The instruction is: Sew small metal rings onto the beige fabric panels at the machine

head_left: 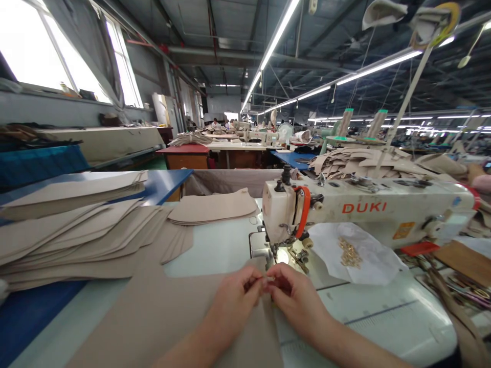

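Note:
My left hand [236, 294] and my right hand [297, 299] meet fingertip to fingertip in front of the sewing machine's needle area. Both are closed in a pinch, and a small pale bit shows between them, too small to name. Beneath them a large beige fabric panel [180, 312] spreads over the machine bed, with a narrow end by the fingers. The white sewing machine [333, 207] has its presser foot just beyond my hands. Right of the foot, small gold-coloured metal pieces [350, 253] lie heaped on a white plastic sheet [378, 263].
Stacks of beige cut panels [76, 240] cover the left side, with a smaller stack [213, 207] behind the bed. A red item [420, 249] and assorted tools lie at the right. Thread cones [345, 122] and more cut pieces [356, 166] stand beyond the machine.

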A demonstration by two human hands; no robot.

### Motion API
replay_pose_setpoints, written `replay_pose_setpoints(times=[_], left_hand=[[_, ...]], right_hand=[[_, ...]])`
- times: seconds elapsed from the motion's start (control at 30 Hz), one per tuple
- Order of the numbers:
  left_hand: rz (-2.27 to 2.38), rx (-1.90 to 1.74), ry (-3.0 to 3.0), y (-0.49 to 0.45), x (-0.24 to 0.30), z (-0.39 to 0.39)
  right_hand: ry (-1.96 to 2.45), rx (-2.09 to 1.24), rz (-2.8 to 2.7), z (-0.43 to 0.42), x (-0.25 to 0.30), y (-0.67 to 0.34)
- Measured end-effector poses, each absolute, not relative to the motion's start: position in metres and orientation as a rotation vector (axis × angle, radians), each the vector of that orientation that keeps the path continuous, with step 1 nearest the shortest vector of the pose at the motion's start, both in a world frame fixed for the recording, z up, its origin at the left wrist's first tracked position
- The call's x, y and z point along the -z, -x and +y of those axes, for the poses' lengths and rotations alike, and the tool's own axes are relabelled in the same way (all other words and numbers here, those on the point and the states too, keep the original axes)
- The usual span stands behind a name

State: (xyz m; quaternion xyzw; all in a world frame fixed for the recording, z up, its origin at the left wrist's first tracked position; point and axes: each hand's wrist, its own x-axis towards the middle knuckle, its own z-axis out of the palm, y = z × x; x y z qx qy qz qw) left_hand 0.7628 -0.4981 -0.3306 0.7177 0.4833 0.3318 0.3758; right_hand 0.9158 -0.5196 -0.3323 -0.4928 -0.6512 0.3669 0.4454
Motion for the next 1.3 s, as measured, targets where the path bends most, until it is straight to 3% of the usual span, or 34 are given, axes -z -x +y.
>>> replay_pose_setpoints(times=[0.23, 0.57, 0.83, 1.03, 1.3], left_hand=[[1.197, -0.844, -1.785, -0.765, 0.330, -0.497], [1.242, -0.861, -1.698, -0.767, 0.326, -0.497], [1.320, -0.861, -1.614, -0.767, 0.326, -0.495], [1.335, -0.922, -1.562, -0.764, 0.324, -0.493], [1.341, -0.973, -1.549, -0.767, 0.319, -0.493]], right_hand=[[1.243, -0.894, -1.601, -0.517, 0.332, -0.931], [1.099, -1.405, -1.118, -0.510, 0.342, -0.922], [1.015, -1.399, -1.066, -0.514, 0.346, -0.909], [1.151, -1.010, -1.410, -0.521, 0.335, -0.920], [1.121, -0.466, -2.460, -0.553, 0.313, -0.924]])
